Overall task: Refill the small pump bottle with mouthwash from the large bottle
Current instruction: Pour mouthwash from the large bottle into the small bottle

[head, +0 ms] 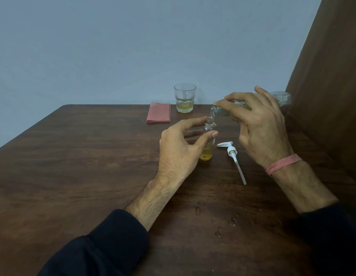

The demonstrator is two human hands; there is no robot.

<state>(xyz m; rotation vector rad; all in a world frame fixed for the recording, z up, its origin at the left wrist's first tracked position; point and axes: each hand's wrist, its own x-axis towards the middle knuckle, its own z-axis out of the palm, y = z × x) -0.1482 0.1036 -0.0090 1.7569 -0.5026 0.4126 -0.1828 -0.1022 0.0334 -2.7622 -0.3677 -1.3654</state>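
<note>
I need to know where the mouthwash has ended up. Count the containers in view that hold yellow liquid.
3. The small pump bottle, upright in the left hand; the large bottle, tilted in the right hand above it; the glass at the table's far edge.

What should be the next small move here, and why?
Probably keep tilting the large bottle gently in the right hand: its mouth sits over the small bottle, whose yellow liquid fills only the bottom, and the left hand steadies it.
</note>
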